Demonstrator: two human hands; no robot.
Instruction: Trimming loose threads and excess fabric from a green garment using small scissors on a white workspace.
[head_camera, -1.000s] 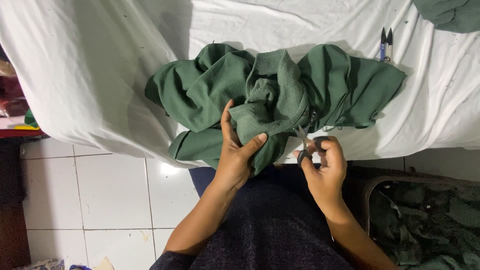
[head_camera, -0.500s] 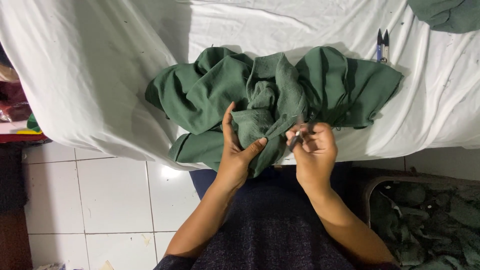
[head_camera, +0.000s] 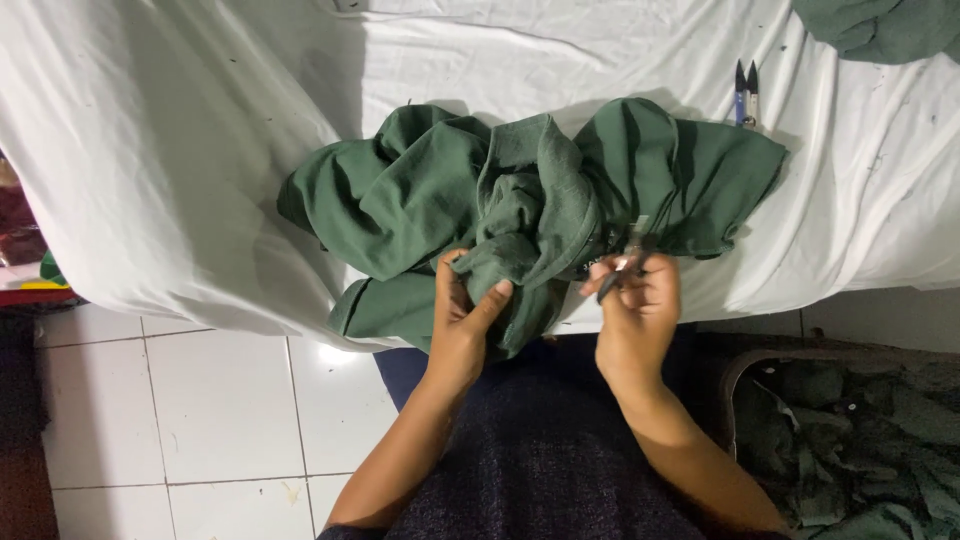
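Observation:
A crumpled dark green garment (head_camera: 520, 200) lies on a table covered with white cloth (head_camera: 200, 120). My left hand (head_camera: 465, 320) pinches a fold of the garment at the table's near edge, thumb on top. My right hand (head_camera: 635, 310) is closed around small thread snips (head_camera: 625, 265), whose metal tip points up at the garment's lower right part.
A second pair of blue-handled snips (head_camera: 746, 92) lies on the cloth at the upper right. More green fabric (head_camera: 880, 25) sits in the top right corner. A bin of green garments (head_camera: 850, 440) stands on the floor at my right. White floor tiles (head_camera: 200, 420) lie to the left.
My right hand has risen from below the table edge and moved left, bringing the snips up against the garment. My left hand has kept its grip on the fold.

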